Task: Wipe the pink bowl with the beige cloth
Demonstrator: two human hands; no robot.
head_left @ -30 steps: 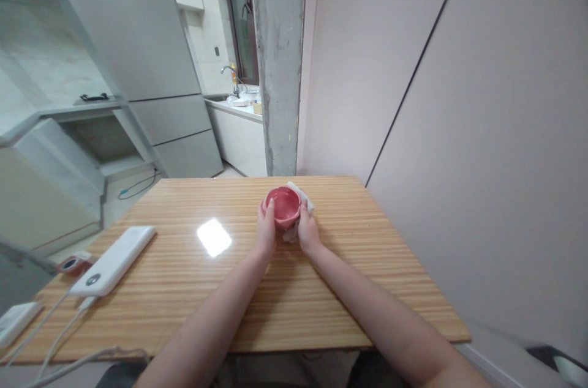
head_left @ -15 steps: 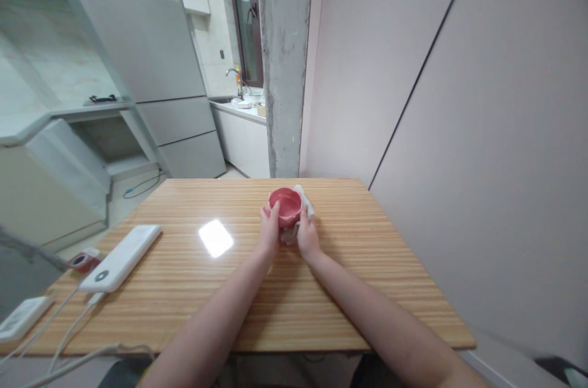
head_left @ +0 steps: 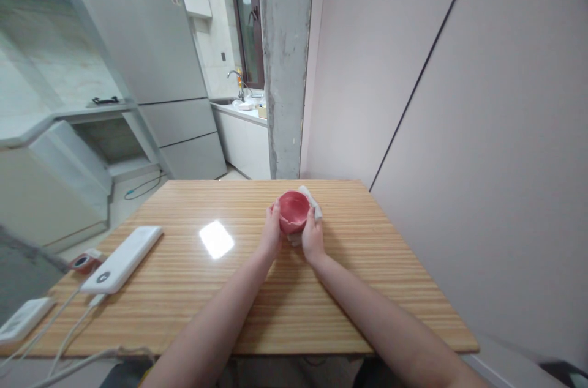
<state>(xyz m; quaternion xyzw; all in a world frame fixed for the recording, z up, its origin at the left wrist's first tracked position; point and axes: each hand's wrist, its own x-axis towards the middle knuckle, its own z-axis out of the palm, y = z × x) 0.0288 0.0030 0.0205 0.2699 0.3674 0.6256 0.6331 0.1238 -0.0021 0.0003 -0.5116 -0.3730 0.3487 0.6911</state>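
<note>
While hands (head_left: 294,235) clasp bowl (head_left: 294,211) (cloth (head_left: 315,209) beside), power bank (head_left: 124,258) far left.

The bowl (head_left: 294,209) was a dull pinkish red inside and out, and the cloth (head_left: 313,207) tucked behind it was white. The surface (head_left: 376,265) showed light orange-brown wood with fine, darker stripes running across it and a bright white glare patch. The power bank (head_left: 123,258) was white with a dark round mark, its cables pale grey. A small gadget (head_left: 82,262) beside it was red.
</note>
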